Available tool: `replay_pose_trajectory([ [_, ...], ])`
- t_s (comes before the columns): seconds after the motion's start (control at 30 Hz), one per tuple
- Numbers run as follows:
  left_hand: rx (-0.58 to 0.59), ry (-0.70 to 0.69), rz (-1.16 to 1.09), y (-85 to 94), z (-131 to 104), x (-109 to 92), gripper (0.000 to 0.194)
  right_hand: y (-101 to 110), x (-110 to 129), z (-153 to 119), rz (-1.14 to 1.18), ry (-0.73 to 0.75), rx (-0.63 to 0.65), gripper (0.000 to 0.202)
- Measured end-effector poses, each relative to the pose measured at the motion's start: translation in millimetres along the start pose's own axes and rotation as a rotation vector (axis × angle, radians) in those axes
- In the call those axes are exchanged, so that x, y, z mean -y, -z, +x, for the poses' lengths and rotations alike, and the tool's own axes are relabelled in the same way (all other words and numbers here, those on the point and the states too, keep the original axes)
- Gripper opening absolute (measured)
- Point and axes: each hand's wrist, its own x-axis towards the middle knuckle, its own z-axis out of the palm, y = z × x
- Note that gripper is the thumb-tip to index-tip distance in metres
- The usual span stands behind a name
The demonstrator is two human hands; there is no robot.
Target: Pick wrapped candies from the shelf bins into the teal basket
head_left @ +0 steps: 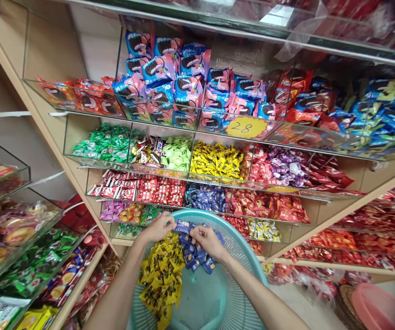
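So yeah, the left hand [158, 229] and right hand [207, 241] look to be pinching a blue packet [183, 226] at opposite ends, probably to keep it steady. Yellow packets [163, 275] lie left of the blue pile [200, 260] in the teal basket [249, 252], likely so the kinds don't mix. That packet's right between the two grips, near the basket's far rim.

teal basket [200, 306], yellow candies [165, 270] with dark print, blue-violet candies [199, 257], yellow sign [243, 127] with dark digits
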Motion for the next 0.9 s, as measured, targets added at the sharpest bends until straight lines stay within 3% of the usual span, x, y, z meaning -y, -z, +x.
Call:
replay_pose_trajectory([
  [0.17, 0.005, -0.005, -0.036, -0.1, 0.2, 3.3, 0.033, 4.5, 0.0, -5.8, -0.476, 0.277, -0.156, 0.024],
  [0.3, 0.008, -0.009, -0.071, -0.6, 2.8, 2.2, 0.033, 1.5, -1.3, -10.3, -0.764, 0.41, -0.118, 0.042],
  [0.4, 0.013, 0.001, -0.075, -0.2, 3.4, 0.8, 0.033, -3.8, -3.3, -9.2, -0.882, 0.474, -0.12, 0.047],
  [0.6, 0.01, 0.018, -0.051, 2.8, -2.4, 2.5, 0.035, -7.5, -2.5, -0.9, -1.087, 0.563, -0.102, 0.024],
  [0.9, -0.008, 0.013, -0.065, 7.1, -9.3, 4.0, 0.036, -11.7, -0.2, 4.0, -1.23, 0.652, -0.085, 0.016],
])
